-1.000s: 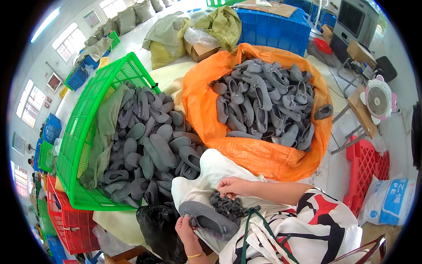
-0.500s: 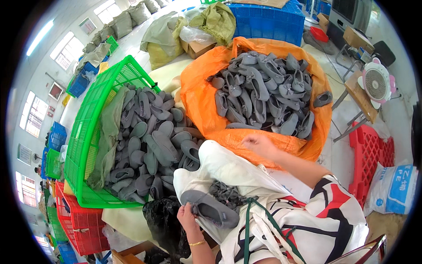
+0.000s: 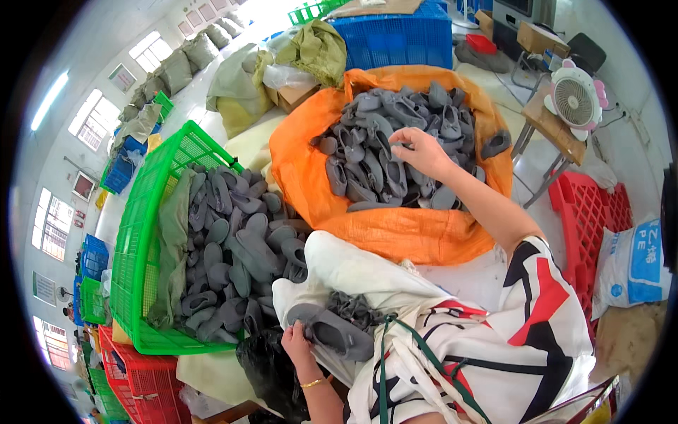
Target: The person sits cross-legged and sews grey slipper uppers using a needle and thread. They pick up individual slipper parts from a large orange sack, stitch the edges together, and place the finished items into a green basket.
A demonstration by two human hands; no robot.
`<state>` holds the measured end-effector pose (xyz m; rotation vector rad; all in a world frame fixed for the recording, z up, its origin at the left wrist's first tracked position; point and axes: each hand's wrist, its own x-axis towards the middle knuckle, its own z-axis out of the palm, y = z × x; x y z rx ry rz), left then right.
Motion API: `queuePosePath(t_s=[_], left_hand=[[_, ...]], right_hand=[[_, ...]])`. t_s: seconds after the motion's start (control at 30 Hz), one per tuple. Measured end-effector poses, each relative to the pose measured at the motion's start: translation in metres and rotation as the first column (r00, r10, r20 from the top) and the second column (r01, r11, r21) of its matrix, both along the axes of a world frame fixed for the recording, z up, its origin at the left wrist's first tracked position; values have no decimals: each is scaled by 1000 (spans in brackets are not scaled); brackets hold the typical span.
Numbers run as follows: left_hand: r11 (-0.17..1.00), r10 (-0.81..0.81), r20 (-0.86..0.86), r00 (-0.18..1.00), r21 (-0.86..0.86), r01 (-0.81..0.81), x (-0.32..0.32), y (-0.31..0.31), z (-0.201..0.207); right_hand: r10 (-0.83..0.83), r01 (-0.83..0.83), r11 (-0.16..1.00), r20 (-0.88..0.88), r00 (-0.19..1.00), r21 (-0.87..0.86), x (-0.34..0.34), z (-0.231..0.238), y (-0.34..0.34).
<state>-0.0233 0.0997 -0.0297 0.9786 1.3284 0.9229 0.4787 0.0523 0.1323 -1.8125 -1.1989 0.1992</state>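
Observation:
A grey slip-on shoe (image 3: 332, 332) lies across my lap, and my left hand (image 3: 299, 345) is closed on its toe end, where a small grey piece shows at the fingertips. Next to the shoe on my lap is a heap of small dark grey fabric pieces (image 3: 354, 309), perhaps bows. My right hand (image 3: 422, 152) is raised over an orange sack (image 3: 417, 237) full of grey shoes (image 3: 395, 169), several with bows. Its fingers are a little apart and nothing shows in them. To the left, a green crate (image 3: 134, 283) holds grey shoes (image 3: 244, 251) without visible bows.
A black plastic bag (image 3: 272, 374) sits left of my knee, near a red crate (image 3: 145, 385). Behind the orange sack stands a blue crate (image 3: 392, 39). At the right are a fan (image 3: 575, 102) on a small table, a red plastic pallet (image 3: 575, 240) and a white-and-blue sack (image 3: 632, 272).
My right hand has moved away from my body, from the orange sack's near edge to over the shoes in it. My left hand still grips the shoe. The whole view has shifted slightly.

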Motion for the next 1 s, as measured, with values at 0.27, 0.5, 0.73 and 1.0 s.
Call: queuePosePath(t_s=[0.27, 0.5, 0.73, 1.0], left_hand=[[1000, -11, -8, 1000, 6, 11, -6, 2, 5], [996, -69, 76, 995, -44, 73, -10, 5, 17], [920, 174, -88, 981, 370, -130, -4, 21, 50], [869, -353, -114, 929, 326, 371, 147, 3, 155]], right_hand=[[-6, 39, 991, -256, 967, 127, 27, 4, -16], [196, 170, 940, -875, 443, 297, 43, 10, -32], [182, 142, 952, -877, 446, 270, 34, 9, -45], [315, -360, 933, -500, 807, 7, -32, 28, -53]])
